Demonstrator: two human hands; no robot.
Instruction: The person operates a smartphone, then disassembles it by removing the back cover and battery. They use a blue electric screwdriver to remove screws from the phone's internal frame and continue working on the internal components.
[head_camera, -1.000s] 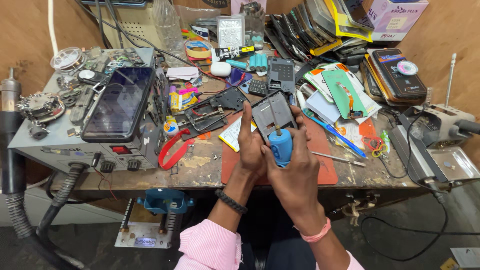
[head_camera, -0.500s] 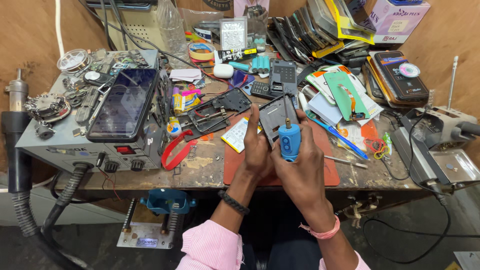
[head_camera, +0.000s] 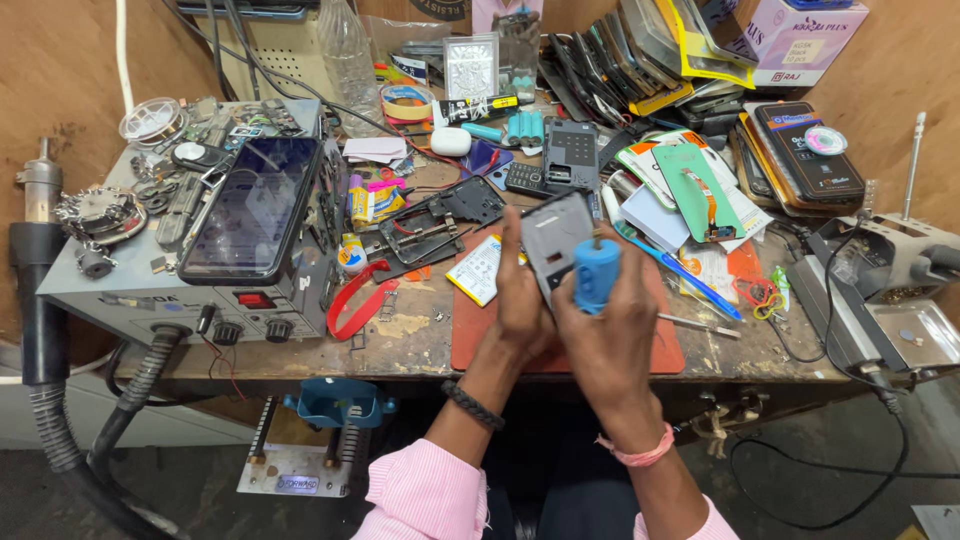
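Over the last second the blue-handled screwdriver (head_camera: 597, 272) has come up from low against the grey phone housing (head_camera: 553, 237) to stand with its tip at the housing's right edge, so the tool looks freshly set onto a screw there. The left hand (head_camera: 522, 300) holds the housing upright above the red mat (head_camera: 480, 335) at the near middle of the tabletop (head_camera: 400, 345), its fingers pressed along the left side. The right hand (head_camera: 612, 335) has its fingers curled tight around the blue handle.
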